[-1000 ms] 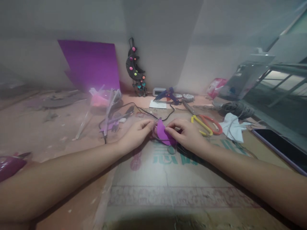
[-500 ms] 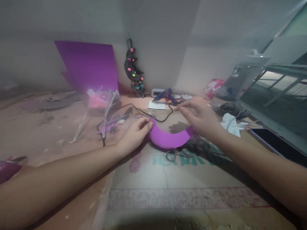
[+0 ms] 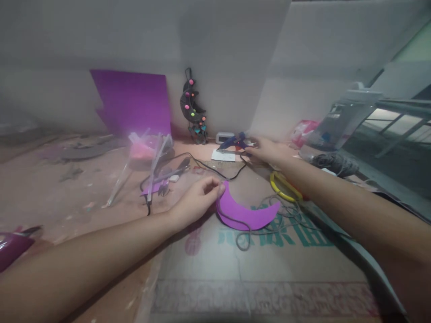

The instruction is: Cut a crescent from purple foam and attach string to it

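Observation:
My left hand (image 3: 209, 192) pinches the upper left tip of a purple paper crescent (image 3: 247, 219). A thin grey cord (image 3: 243, 244) runs from these fingers along the crescent's outer edge, then loops over the cardboard beneath. My right hand (image 3: 264, 150) reaches to the back, fingers stretched and apart at the handle of a dark blue glue gun (image 3: 234, 141). Whether the fingers touch the handle is unclear. The glue gun rests with its nozzle over a small white paper (image 3: 223, 155). Its black cable (image 3: 215, 171) curves left across the table.
A decorated black crescent (image 3: 191, 105) leans on the wall, beside purple sheets (image 3: 134, 101). Glue sticks (image 3: 158, 166) and a pink packet (image 3: 144, 148) are left. A yellow loop (image 3: 281, 187) lies partly under my right forearm; a grey yarn bundle (image 3: 335, 163) sits farther right.
My right hand has left the crescent's right end and moved back to the glue gun. The yellow loop has come into view. My left hand keeps its pinch.

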A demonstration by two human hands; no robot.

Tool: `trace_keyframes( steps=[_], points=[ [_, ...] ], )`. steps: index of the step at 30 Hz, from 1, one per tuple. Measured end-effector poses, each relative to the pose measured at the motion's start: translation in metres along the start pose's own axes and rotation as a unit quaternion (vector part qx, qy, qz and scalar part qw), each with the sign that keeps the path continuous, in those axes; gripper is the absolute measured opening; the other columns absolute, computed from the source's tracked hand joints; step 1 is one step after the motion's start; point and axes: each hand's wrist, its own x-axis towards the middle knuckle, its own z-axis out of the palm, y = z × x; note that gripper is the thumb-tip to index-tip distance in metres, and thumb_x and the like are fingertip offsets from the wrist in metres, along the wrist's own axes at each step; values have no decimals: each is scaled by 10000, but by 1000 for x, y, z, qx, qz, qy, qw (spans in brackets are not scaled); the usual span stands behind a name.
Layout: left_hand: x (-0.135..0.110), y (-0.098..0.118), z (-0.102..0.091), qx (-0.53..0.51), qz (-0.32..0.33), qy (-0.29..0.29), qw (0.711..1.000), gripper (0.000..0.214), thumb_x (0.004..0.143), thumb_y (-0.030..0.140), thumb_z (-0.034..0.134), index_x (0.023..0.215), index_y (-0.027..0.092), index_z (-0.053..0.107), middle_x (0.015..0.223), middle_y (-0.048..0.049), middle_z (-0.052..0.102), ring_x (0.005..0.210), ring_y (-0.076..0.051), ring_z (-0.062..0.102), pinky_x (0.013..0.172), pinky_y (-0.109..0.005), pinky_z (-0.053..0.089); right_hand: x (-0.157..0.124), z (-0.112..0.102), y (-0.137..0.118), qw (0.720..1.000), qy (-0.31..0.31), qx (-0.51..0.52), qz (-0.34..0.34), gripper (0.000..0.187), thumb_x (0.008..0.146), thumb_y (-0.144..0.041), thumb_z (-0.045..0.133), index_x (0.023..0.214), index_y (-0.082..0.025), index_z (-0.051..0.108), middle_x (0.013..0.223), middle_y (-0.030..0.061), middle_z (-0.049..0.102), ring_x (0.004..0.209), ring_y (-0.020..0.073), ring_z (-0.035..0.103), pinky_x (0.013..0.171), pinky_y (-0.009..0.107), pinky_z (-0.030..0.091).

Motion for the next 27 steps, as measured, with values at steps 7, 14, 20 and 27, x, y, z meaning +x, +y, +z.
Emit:
trace_keyframes(
  steps=[7,14,20,27],
  points=[
    [1,0,1,-19,-5,-9,1000,237,920,386,588,813,180,536,665,55,469,554,-90,396,518,-218,324,31,33,2,999,-2,33,35,250,770,-220,735,1005,-143,701,899,102,773,853,260,710,752,320,554],
    [1,0,0,-13,-2,-11,1000,244,923,395,585,817,179,539,669,51,476,563,-94,411,526,-217,338,35,36,-2,996,46,59,54,257,815,-237,666,1050,-132,682,978,118,768,895,238,702,778,307,540],
    [0,-1,1,-16,-4,-8,1000,250,918,410,592,839,177,548,690,47,489,568,-92,416,519,-215,339,13,7,-11,992,45,105,62,242,834,-339,672,937,-122,701,883,137,772,830,257,731,757,334,547],
    [-4,4,2,-39,-12,13,999,267,902,441,594,852,193,506,596,85,448,475,-75,387,467,-206,298,-65,-19,-32,980,52,193,-9,291,903,-437,642,1062,-195,671,1169,106,741,979,233,726,855,345,570]
  ],
)
